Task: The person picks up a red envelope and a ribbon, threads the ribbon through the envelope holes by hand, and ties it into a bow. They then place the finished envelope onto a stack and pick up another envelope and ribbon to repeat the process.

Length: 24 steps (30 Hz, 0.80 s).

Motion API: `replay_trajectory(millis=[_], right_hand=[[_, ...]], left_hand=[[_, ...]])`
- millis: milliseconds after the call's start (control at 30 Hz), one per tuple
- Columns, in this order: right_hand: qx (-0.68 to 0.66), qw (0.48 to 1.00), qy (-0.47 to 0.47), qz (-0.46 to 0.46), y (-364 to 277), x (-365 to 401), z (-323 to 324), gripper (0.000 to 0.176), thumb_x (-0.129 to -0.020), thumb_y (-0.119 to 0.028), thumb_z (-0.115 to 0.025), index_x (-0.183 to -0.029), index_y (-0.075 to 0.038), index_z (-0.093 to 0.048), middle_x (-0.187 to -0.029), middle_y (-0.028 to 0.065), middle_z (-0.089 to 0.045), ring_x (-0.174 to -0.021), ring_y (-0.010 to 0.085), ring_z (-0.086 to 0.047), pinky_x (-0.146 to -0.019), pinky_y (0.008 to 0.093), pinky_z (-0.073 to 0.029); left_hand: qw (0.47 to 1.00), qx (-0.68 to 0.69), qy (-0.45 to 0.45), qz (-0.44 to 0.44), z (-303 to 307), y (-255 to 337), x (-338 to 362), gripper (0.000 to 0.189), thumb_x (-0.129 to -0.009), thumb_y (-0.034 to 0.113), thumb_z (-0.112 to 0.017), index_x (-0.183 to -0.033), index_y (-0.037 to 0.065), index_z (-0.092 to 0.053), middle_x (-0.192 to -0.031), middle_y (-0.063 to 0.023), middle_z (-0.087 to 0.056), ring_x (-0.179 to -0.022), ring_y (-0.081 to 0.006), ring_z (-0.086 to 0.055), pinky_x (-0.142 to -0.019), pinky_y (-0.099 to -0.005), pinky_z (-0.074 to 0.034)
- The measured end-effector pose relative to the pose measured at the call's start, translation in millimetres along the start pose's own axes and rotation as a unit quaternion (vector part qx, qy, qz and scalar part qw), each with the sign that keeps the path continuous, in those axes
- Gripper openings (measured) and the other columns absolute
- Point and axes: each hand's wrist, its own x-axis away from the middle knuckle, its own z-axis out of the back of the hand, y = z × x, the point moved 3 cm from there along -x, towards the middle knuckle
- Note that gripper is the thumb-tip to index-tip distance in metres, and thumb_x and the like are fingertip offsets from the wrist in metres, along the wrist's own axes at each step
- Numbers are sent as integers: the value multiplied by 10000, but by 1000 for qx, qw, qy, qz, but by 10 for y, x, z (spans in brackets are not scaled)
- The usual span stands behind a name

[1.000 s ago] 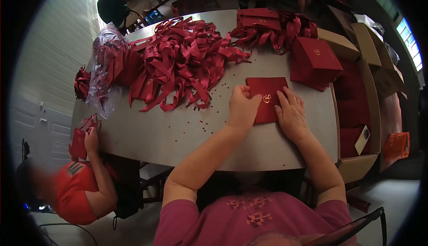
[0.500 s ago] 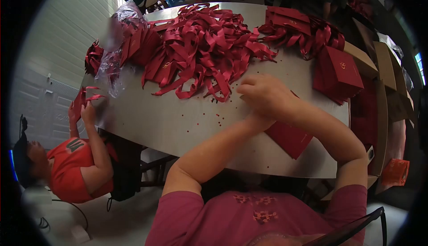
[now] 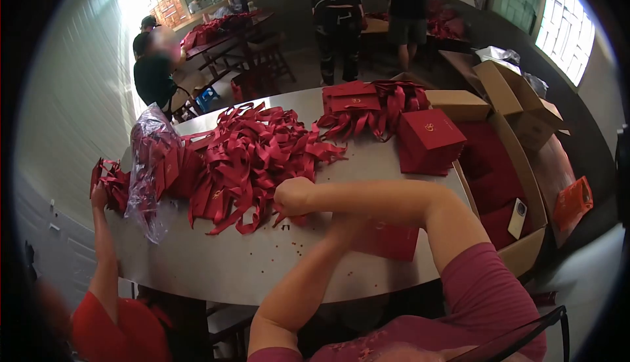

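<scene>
My right hand (image 3: 294, 196) is closed at the lower right edge of a heap of red ribbons (image 3: 252, 145); whatever its fingers hold is hidden. My left hand (image 3: 352, 223) is mostly covered by my right forearm, which crosses over it, so its fingers do not show. A flat red bag or card (image 3: 397, 240) lies on the metal table (image 3: 216, 273) beneath and beside my forearms. Small dark and red bits are scattered on the tabletop in front of the heap.
At the left, a co-worker's hand (image 3: 99, 196) touches red bags beside clear plastic (image 3: 146, 165). Red bags (image 3: 351, 97) and a red box-like stack (image 3: 430, 135) stand at the right. Beyond are open cartons (image 3: 512, 96), a phone (image 3: 517, 219) and people at other tables.
The view has tilted up, showing more of the room. My right hand has moved left to the ribbon heap. The co-worker's hand has reached forward to the bags at the left.
</scene>
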Motion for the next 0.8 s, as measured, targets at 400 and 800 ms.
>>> replay_trajectory(millis=[400, 800], right_hand=[[-547, 825, 142, -22, -187, 554, 878, 246, -672, -8, -718, -905, 15, -644, -812, 66, -655, -707, 139, -624, -635, 269, -523], [-517, 769, 375, -13, 222, 2538, 1707, 417, -805, 8, -574, -1222, -12, -564, -909, 52, -618, -757, 115, -601, -690, 236, -496]], left_hand=[[941, 324, 99, -18, -43, -424, -73, 361, -891, 65, -626, -1243, -2, -584, -1192, -80, -618, -1096, -171, -569, -975, -310, -430], [876, 439, 120, 158, -110, -679, -74, 192, -885, -26, -579, -1074, -5, -610, -973, -77, -654, -841, -139, -627, -781, -271, -522]])
